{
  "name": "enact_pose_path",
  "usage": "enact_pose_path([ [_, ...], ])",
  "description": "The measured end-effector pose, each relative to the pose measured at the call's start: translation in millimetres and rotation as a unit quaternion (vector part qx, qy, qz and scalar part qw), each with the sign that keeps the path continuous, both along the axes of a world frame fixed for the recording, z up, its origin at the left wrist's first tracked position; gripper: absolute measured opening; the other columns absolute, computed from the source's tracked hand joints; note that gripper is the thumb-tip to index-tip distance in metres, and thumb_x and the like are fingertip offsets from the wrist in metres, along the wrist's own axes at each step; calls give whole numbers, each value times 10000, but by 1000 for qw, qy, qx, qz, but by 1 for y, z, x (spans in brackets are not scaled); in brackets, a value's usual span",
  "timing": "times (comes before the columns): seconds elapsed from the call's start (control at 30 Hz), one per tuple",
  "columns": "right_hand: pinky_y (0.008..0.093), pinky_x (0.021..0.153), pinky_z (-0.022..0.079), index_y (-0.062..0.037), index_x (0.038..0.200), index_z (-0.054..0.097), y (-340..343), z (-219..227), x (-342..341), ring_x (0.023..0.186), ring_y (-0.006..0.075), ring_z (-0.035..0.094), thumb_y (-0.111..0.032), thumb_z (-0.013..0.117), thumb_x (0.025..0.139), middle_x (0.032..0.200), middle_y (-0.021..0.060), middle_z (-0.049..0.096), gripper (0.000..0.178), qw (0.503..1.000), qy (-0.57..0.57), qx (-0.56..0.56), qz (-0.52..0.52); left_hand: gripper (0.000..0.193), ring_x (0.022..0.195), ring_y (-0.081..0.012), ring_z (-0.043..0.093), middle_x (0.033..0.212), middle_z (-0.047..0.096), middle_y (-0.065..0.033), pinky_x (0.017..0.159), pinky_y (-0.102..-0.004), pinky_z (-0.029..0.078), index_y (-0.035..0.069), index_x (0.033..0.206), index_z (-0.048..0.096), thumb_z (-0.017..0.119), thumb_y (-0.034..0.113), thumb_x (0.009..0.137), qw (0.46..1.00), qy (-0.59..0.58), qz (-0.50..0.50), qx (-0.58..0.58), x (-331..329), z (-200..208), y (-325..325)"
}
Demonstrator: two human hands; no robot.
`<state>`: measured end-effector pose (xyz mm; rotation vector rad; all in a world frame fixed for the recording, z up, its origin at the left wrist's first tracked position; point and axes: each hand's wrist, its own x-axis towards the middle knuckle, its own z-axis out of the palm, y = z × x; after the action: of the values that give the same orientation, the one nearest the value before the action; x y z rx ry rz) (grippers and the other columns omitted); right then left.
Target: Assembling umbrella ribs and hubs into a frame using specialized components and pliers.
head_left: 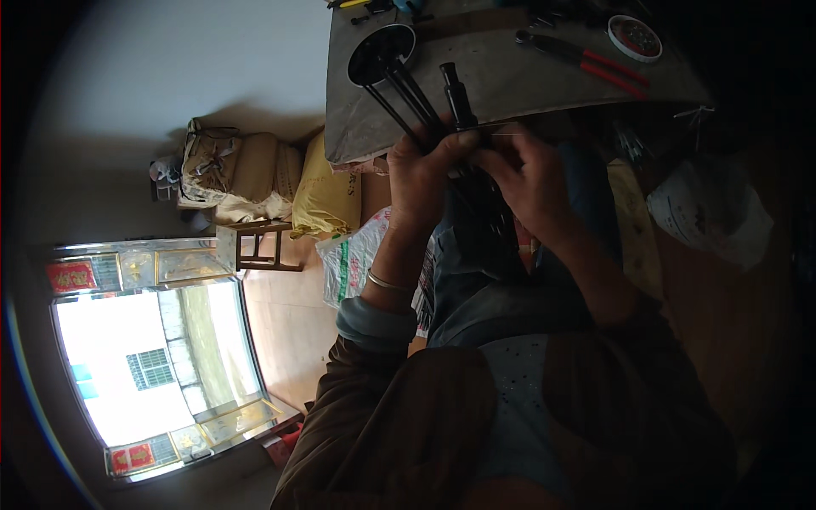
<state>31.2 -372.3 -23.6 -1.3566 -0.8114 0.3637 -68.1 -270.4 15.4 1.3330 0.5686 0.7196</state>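
Bright daylight enters through a wide glazed opening, far to the left of a grey-topped table. Nearer the table's left side stand a bulging yellow woven sack, a heap of brown sacks and a small wooden stool. At the table's near edge, the left hand is closed around a bundle of slender black rods, which slant forward over the tabletop; a stepped black cylinder rises just beside them. The right hand is curled narrow by the cylinder's lower end, but I cannot tell what its fingers pinch. On the table lie a round white-rimmed dish, behind the rods' tips, red-handled pliers and, toward its right corner, a round white tub of small pieces.
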Motion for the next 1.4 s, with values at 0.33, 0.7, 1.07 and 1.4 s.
enact_pose_path([
  [0.33, 217, 557, 417, -11, 794, 668, -4, 2, 19, 607, 57, 550, -207, 685, 850, 649, -1, 593, 204, 978, 100, -42, 177, 282, 822, -114, 616, 921, 679, -41, 780, -252, 486, 4, 1070, 643, 701, 42, 798, 999, -32, 27, 0, -7, 0, -18],
  [0.7, 210, 550, 405, -15, 862, 672, -8, 8, 15, 606, 39, 525, -227, 662, 876, 665, -18, 591, 213, 955, 182, -58, 227, 270, 871, -112, 612, 963, 683, -54, 797, -251, 484, -7, 1096, 636, 682, 99, 852, 999, 9, 38, 37, -14, 0, -20],
  [1.07, 186, 556, 379, -43, 925, 661, -3, 9, 19, 626, 4, 477, -225, 635, 903, 726, -48, 573, 185, 962, 93, -108, 231, 212, 778, -80, 607, 840, 677, -34, 716, -225, 492, -30, 990, 655, 698, 110, 836, 994, 54, 29, 89, -11, 16, -21],
  [1.4, 227, 563, 433, -11, 880, 647, -5, 8, 1, 632, 72, 554, -209, 667, 875, 716, 13, 604, 199, 986, 80, -62, 134, 156, 780, -77, 602, 862, 672, -14, 711, -216, 482, 16, 961, 657, 705, 91, 833, 998, -24, 44, 33, -5, 8, -24],
])
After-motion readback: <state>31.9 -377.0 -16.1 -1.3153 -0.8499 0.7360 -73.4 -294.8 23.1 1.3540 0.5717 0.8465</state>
